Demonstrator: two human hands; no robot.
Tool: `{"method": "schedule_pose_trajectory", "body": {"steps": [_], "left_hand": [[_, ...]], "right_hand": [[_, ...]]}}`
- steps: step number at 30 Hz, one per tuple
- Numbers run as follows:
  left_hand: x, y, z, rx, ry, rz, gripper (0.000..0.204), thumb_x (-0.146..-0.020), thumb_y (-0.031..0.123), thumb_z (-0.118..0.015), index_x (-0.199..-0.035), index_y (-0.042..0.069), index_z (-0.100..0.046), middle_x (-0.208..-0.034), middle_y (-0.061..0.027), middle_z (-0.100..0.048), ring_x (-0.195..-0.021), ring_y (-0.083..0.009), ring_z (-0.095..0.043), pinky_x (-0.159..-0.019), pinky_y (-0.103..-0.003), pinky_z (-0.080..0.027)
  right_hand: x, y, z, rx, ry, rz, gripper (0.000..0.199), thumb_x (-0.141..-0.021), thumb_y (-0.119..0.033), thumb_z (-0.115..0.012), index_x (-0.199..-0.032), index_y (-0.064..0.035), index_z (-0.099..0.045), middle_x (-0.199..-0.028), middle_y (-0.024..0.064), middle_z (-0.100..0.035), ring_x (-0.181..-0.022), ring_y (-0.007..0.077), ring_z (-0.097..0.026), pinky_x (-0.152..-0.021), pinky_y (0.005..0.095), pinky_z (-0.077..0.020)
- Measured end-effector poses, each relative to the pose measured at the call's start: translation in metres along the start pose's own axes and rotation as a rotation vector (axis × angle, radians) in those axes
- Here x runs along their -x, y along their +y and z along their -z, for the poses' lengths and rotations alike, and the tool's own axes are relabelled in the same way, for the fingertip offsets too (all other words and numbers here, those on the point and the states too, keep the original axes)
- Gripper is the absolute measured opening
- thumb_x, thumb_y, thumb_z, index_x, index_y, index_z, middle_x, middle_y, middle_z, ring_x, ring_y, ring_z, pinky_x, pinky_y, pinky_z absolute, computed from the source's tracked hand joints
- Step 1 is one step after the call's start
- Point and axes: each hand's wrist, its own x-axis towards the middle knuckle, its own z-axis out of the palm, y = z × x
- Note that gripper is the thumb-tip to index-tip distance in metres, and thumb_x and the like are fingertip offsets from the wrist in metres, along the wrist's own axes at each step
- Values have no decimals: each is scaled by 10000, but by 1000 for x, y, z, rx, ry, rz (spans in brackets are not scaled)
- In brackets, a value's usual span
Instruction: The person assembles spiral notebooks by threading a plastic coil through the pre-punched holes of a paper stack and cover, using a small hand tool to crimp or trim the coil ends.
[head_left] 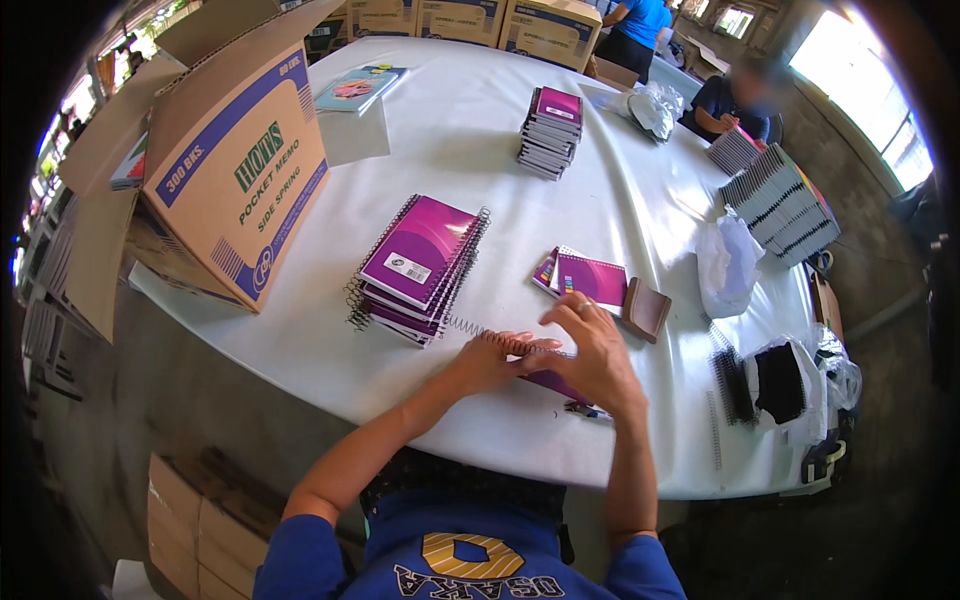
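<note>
A purple spiral notebook (552, 386) lies at the table's near edge, mostly covered by my hands. Its dark wire coil (466, 326) sticks out past the left end of the bound edge. My left hand (488, 364) is closed on the notebook's left part, fingers along the coil. Over the right part curls my right hand (597, 352), thumb and fingers at the bound edge; what exactly they pinch is hidden. A small hand tool (588, 410) lies beside the notebook. Just left stands a stack of purple spiral notebooks (420, 250), coils protruding.
Beyond my hands lie purple notebooks (592, 280) and a small brown box (647, 309). A large carton (240, 180) stands left. Farther off is another notebook stack (549, 135). Loose black coils (733, 385) and a white plastic bag (729, 262) lie right. A co-worker (735, 105) sits beyond.
</note>
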Motion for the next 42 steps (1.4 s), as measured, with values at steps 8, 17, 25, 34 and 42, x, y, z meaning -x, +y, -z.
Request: {"method": "schedule_pose_trajectory", "body": {"steps": [8,17,25,34,42], "left_hand": [[-30,-22,3,75,-277,-84,412,-911,442,-606,-1313,351,-594,-1247,-5,-651,-1345,-291,-446,-1151,-468,-211],[-25,-10,-1,21,-308,-39,424,-908,417,-613,-1310,285,-604,-1344,-63,-581,-1363,-290,-414,-1185,-484,-137],[-30,-16,-11,-53,-293,-94,429,-900,426,-628,-1303,281,-610,-1356,-76,-578,-1407,-288,-355,-1181,-536,-121],[-38,-3,-18,-25,-312,-39,351,-888,366,-665,-1226,273,-673,-1312,-73,-612,-1413,-274,-361,-1175,-554,-95],[-38,-11,-22,15,-321,-106,318,-881,317,-684,-1192,248,-699,-1263,-62,-647,-1415,-285,-358,-1174,-552,-73]], "right_hand": [[38,30,6,32,79,-121,292,-730,-77,-753,-992,-54,-624,-866,68,-640,-878,285,-595,-882,398,-439],[35,24,-9,145,8,-59,452,-767,-46,-700,-1199,-59,-566,-938,77,-615,-978,293,-583,-952,397,-404],[39,24,-10,93,87,-70,551,-797,9,-651,-1315,-12,-464,-869,92,-668,-971,278,-601,-1022,427,-359],[47,27,-7,136,40,-88,607,-821,6,-641,-1386,4,-417,-934,97,-692,-1013,263,-614,-1046,454,-339],[50,30,-5,135,61,-77,597,-810,27,-641,-1370,8,-433,-948,109,-691,-1014,287,-601,-1043,441,-348]]}}
